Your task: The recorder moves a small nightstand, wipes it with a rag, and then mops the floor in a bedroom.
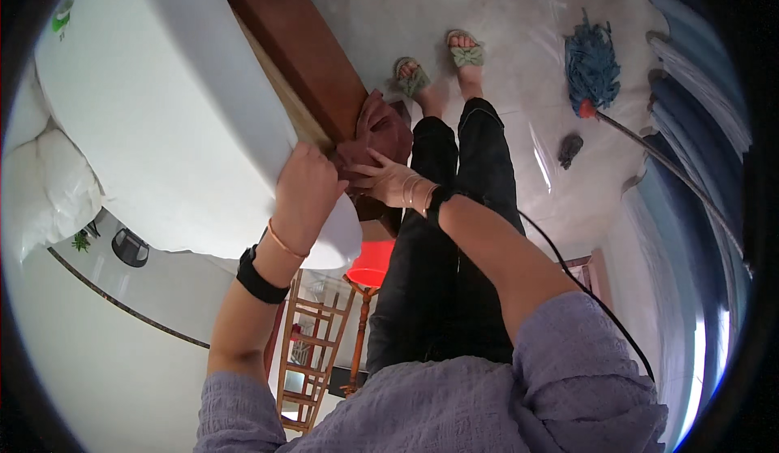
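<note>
Legible text, numerals or signs: none. Green mark [62,12]: small, apparently printed, on white mattress-like block [178,128], far upper left, close to curved edge of fisheye view. Outline rounded, roughly leaf-like; brighter green toward lower part, paler and greyer toward top. Mark too small and too blurred at this edge to tell whether letter, emblem or picture; wording, if any, unreadable.

Two hands [304,183] [395,183], two black wristbands [258,278] [438,208], two slippers [415,82] [466,53], two trouser legs [432,165] [488,148], two sleeves [239,408] [568,347], one mattress [162,112], one cloth [381,135], one mop [594,63], one basin [373,262], one cable [561,262]
</note>
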Demonstrator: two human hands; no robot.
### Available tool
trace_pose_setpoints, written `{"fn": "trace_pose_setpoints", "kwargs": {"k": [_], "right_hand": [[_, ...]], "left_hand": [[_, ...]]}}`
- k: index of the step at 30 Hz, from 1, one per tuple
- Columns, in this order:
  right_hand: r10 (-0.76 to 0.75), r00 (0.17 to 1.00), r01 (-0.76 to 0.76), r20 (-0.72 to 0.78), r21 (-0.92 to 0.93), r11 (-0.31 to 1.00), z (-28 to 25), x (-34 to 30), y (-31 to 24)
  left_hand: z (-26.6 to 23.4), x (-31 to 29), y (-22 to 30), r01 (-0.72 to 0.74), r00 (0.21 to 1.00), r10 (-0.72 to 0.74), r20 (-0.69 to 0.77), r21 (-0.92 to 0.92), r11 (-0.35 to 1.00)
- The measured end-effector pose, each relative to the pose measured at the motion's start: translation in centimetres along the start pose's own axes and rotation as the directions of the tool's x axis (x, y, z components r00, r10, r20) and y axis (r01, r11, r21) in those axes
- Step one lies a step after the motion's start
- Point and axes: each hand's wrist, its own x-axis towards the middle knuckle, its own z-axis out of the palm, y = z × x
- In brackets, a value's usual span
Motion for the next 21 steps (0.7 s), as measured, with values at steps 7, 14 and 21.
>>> {"fn": "trace_pose_setpoints", "kwargs": {"k": [7, 14, 21], "right_hand": [[-0.050, 0.997, 0.053, -0.052, 0.060, 0.997, 1.4, -1.3, -0.8], [0.155, 0.973, -0.193, 0.169, 0.239, 0.952, -1.9, -4.1, 0.7], [0.651, 0.749, -0.215, 0.124, 0.975, 0.062, -3.7, -12.8, 7.2]], "left_hand": [[0.5, 0.5, -0.1, 0.028, 0.994, -0.031, -0.109, -0.026, 0.999], [1.4, 0.8, 0.0, 0.017, 0.992, -0.024, -0.124, -0.063, 0.998], [0.8, 1.4, -0.1, 0.008, 0.987, -0.028, -0.161, -0.124, 0.992]]}}
